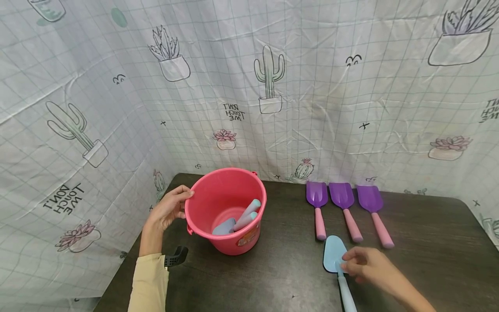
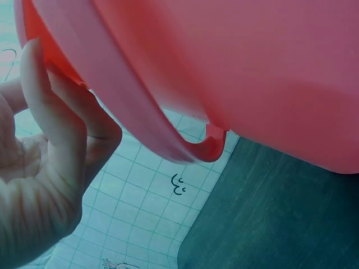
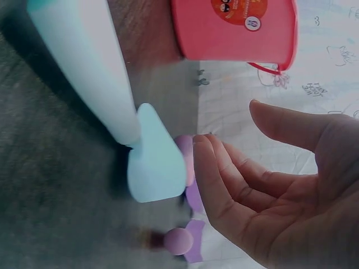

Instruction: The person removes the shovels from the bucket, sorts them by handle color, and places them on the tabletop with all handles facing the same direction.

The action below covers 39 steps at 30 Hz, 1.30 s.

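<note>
"What does the left hand (image 1: 167,210) hold?"

"Its fingers grip the left side of the pink bucket (image 1: 224,188) at the rim, near the desk's (image 1: 288,264) far left corner; pale-handled tools (image 1: 244,222) lie inside"

"And the right hand (image 1: 368,264)?"

"Fingers loosely curved around nothing, thumb apart, just beside the light-blue trowel (image 1: 334,254), whose handle points toward the near edge; three purple shovels (image 1: 341,196) with pink handles lie in a row toward the far edge, right of the bucket"

On the cloth (image 1: 331,104) you can read "DON'T TOUCH ME", mirrored, behind the bucket (image 1: 230,247) and again to its left; the bucket's sticker (image 3: 238,8) lettering is illegible.
</note>
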Each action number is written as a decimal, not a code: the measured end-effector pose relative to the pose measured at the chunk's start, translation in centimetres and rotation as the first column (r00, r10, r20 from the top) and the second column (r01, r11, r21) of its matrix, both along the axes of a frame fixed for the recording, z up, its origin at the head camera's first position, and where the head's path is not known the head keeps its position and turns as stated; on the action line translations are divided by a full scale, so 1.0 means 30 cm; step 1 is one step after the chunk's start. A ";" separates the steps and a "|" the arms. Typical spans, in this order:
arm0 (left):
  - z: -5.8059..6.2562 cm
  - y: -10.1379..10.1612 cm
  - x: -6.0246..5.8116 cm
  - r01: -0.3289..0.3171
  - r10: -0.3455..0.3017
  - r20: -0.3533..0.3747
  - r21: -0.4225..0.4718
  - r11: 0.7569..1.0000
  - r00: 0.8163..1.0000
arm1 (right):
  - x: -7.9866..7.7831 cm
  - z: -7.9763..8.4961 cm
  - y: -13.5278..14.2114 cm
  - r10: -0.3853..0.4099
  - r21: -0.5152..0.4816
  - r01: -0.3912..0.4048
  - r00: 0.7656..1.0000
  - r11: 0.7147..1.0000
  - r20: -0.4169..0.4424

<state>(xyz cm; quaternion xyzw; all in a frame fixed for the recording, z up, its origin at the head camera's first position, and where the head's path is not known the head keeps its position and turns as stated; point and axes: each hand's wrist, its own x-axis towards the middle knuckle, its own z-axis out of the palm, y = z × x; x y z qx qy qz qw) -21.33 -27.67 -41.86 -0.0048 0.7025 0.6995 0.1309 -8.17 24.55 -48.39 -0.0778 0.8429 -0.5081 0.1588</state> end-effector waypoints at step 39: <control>-0.004 -0.004 -0.004 0.002 -0.002 0.002 0.005 1.000 1.000 | -0.054 0.237 -0.150 0.078 0.101 -0.055 0.969 0.993 -0.234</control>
